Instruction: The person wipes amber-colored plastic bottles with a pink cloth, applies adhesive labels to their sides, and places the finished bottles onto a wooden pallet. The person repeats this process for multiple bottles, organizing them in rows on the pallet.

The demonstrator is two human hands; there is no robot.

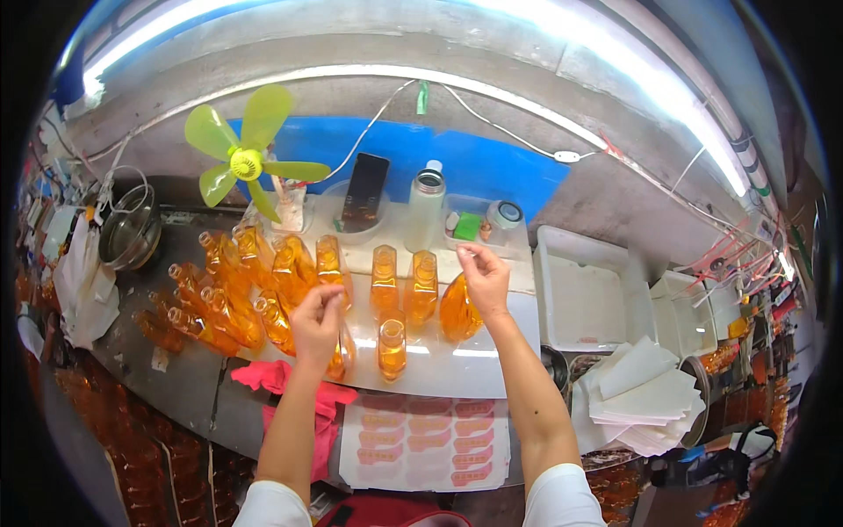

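Observation:
Both hands are raised over a white work board (518,351) that holds glass bottles of orange liquid. My left hand (318,329) is closed, fingertips pinched together, in front of an orange bottle (341,356) that it partly hides. My right hand (485,281) is also closed in a pinch, beside another orange bottle (458,314) whose neck it covers. What either pinch holds, if anything, is too small to make out. Between the hands stand three upright bottles: one in front (392,350) and two behind, a left one (385,279) and a right one (422,285).
Several more orange bottles (233,316) crowd the left. A sheet of pink labels (426,443) lies at the near edge beside a pink cloth (338,413). Behind are a green fan (246,164), phone (365,191) and flask (427,211). White trays (584,303) and white sheets (645,386) are right.

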